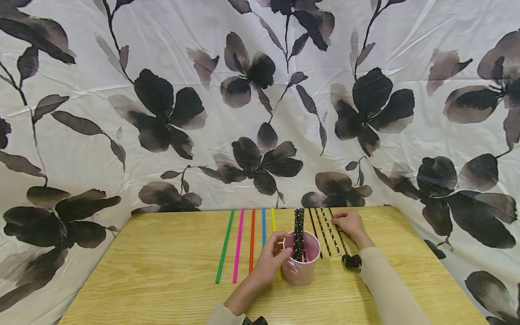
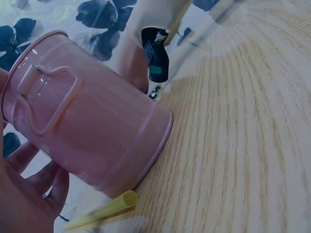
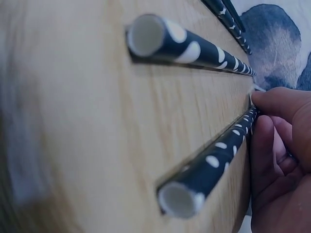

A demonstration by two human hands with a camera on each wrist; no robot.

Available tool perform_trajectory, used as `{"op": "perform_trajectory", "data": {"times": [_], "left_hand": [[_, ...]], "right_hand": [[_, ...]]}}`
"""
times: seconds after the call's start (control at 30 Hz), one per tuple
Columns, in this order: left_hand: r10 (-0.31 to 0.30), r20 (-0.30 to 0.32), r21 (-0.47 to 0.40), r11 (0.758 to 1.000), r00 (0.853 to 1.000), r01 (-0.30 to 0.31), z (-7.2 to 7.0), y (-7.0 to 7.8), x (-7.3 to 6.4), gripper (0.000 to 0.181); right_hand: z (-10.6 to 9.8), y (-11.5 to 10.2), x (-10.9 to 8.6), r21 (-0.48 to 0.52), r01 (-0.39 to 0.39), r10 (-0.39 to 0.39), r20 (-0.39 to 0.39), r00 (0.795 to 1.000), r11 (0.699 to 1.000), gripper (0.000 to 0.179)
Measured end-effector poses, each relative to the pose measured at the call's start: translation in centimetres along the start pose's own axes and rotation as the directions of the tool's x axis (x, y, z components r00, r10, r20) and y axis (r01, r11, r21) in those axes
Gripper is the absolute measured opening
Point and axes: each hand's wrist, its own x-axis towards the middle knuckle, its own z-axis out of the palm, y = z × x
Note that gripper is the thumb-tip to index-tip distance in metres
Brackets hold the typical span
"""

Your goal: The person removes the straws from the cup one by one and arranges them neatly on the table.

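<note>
My left hand (image 1: pixel 268 262) grips a small pink metal pail (image 1: pixel 299 272) at its rim, thumb on the near side. In the left wrist view the pail's wire handle (image 2: pixel 73 94) hangs folded against its side. A bundle of black straws with white dots (image 1: pixel 299 230) stands upright in the pail. To the right, my right hand (image 1: pixel 350 225) pinches the far part of a black straw with white dots (image 3: pixel 214 162), the rightmost of a row. Its near end lies along the table in the right wrist view. Beside it is a black straw with larger white spots (image 3: pixel 189 48).
Left of the pail lie a green straw (image 1: pixel 225 246), a pink one (image 1: pixel 239 246), a red one (image 1: pixel 252 241), a blue one (image 1: pixel 263 225) and a yellow straw (image 2: pixel 104 211), partly hidden. Other black patterned straws (image 1: pixel 322 232) lie right of the pail. Behind the wooden table (image 1: pixel 154 266) hangs a floral cloth (image 1: pixel 203 171).
</note>
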Motion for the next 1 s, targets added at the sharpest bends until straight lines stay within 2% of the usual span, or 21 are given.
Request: {"op": "perform_trajectory", "data": {"times": [0.17, 0.4, 0.5, 0.67, 0.87, 1.0], "left_hand": [[-0.010, 0.001, -0.005, 1.000, 1.000, 0.010, -0.1, -0.2, 0.0, 0.034], [0.007, -0.003, -0.019, 1.000, 1.000, -0.007, -0.2, -0.3, 0.1, 0.034], [0.011, -0.001, -0.015, 1.000, 1.000, -0.011, -0.2, -0.2, 0.1, 0.034], [0.002, -0.003, -0.003, 1.000, 1.000, -0.002, -0.1, -0.2, 0.2, 0.035], [0.002, -0.006, 0.005, 1.000, 1.000, -0.002, -0.1, -0.2, 0.3, 0.035], [-0.009, -0.003, 0.005, 1.000, 1.000, 0.009, -0.1, -0.3, 0.2, 0.035]], "right_hand": [[0.2, 0.1, 0.1, 0.035, -0.013, 0.013, -0.010, 1.000, 0.999, 0.022], [-0.1, -1.0, 0.0, 0.216, -0.026, 0.034, -0.033, 0.999, 0.976, 0.027], [-0.4, -3.0, -0.4, 0.222, 0.012, -0.009, -0.013, 1.000, 0.975, 0.029], [-1.4, -7.5, -1.8, 0.264, 0.077, -0.091, 0.043, 0.995, 0.962, 0.028], [-1.7, -12.0, -4.1, 0.312, 0.142, -0.186, 0.116, 0.976, 0.939, 0.028], [-1.5, -14.1, -5.7, 0.330, 0.159, -0.222, 0.163, 0.961, 0.931, 0.029]]}}
